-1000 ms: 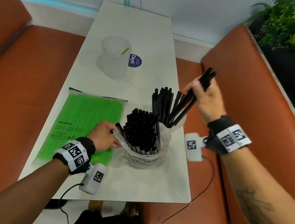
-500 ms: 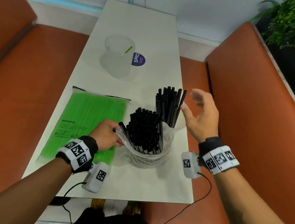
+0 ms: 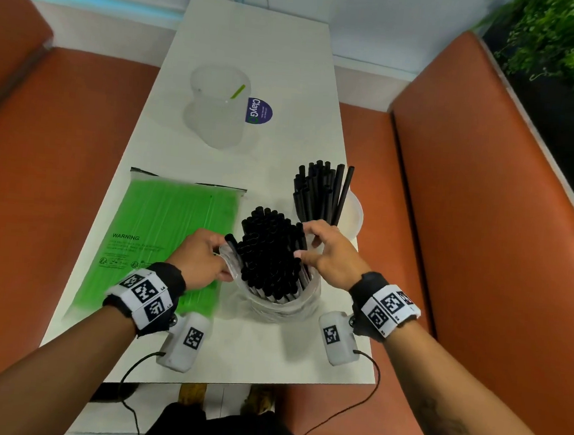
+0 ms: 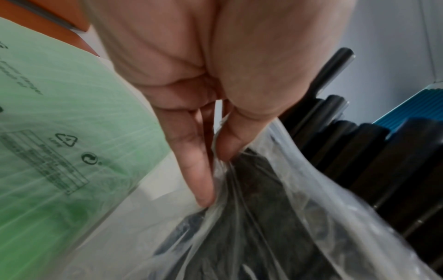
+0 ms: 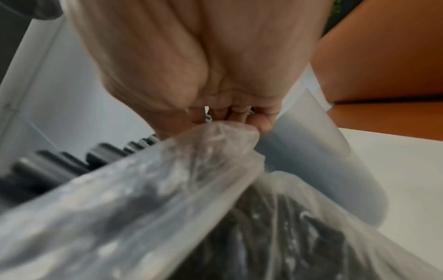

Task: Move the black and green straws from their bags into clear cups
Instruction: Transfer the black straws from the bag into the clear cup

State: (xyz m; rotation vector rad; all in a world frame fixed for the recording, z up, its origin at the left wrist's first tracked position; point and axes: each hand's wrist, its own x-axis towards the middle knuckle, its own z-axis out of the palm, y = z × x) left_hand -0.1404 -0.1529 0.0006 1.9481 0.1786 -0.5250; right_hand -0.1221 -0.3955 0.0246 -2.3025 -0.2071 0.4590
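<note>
A clear bag (image 3: 282,306) stands upright near the table's front, full of black straws (image 3: 269,250). My left hand (image 3: 224,257) pinches its left rim, thumb against fingers (image 4: 203,180) on the plastic (image 4: 263,208). My right hand (image 3: 306,243) curls over the right rim; the right wrist view shows plastic (image 5: 167,189) bunched between thumb and fingers, beside straw ends (image 5: 59,161). Just behind is a clear cup (image 3: 356,216) holding a bundle of black straws (image 3: 318,192). The green straw bag (image 3: 167,235) lies flat to the left. A second clear cup (image 3: 218,109) farther back holds one green straw (image 3: 238,91).
A purple round sticker (image 3: 259,111) lies next to the far cup. The narrow white table (image 3: 258,43) runs between two orange bench seats (image 3: 59,165) (image 3: 483,232). A leafy plant (image 3: 566,50) stands behind the right bench.
My right hand has dropped its bundle of black straws into the near cup, let go and come back to the bag's right rim. The left hand has kept its hold.
</note>
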